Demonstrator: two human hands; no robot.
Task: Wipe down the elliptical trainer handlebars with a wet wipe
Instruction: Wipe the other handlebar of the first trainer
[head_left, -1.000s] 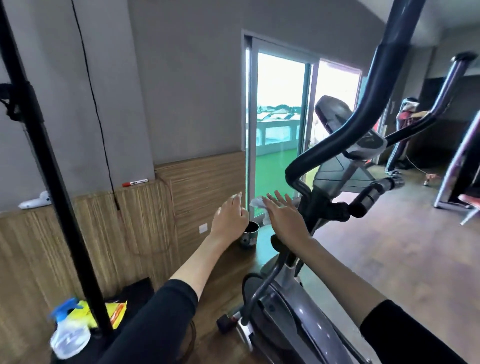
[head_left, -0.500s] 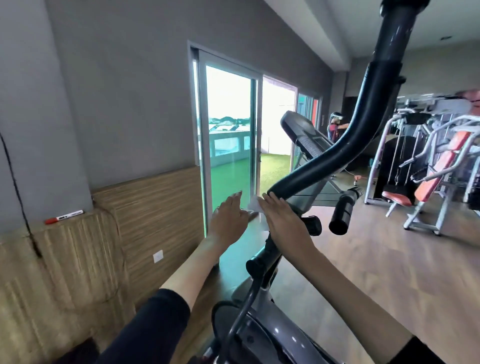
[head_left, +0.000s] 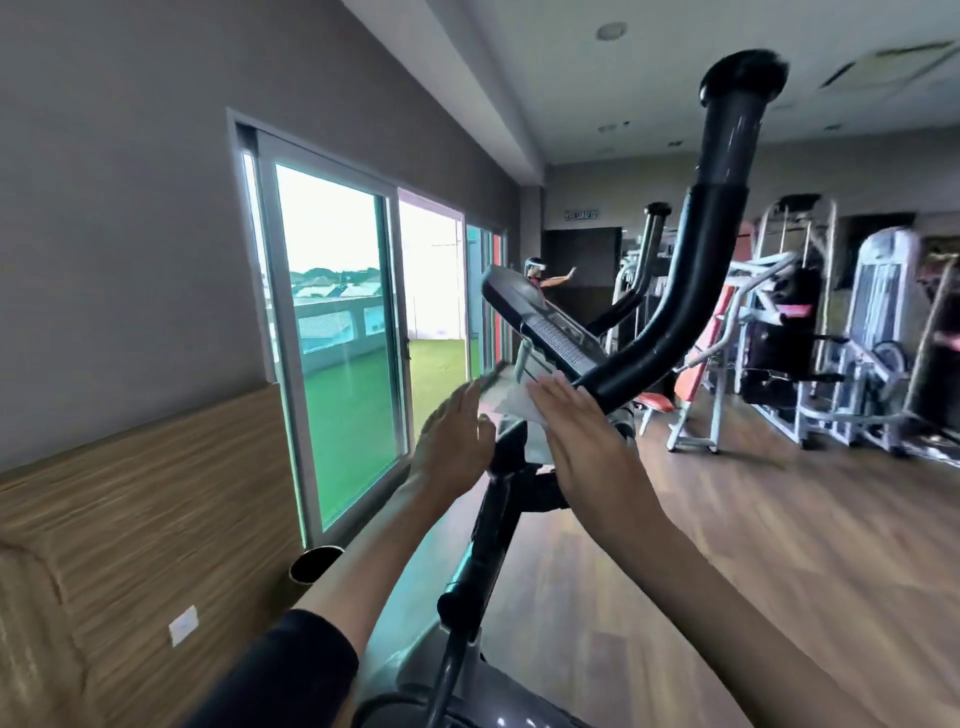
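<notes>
Both hands are raised at mid-frame, backs toward the camera. The left hand (head_left: 457, 441) has straight, relaxed fingers and holds nothing that shows. At its 3 o'clock, the right hand (head_left: 587, 447) keeps its fingers flat and straight against the white wet wipe (head_left: 514, 402), which pokes out between the 2 hands. The wipe sits just beside the lower bend of the near black handlebar (head_left: 680, 306), which curves up toward 1 o'clock. The console (head_left: 550, 332) lies at the wipe's 12 o'clock.
</notes>
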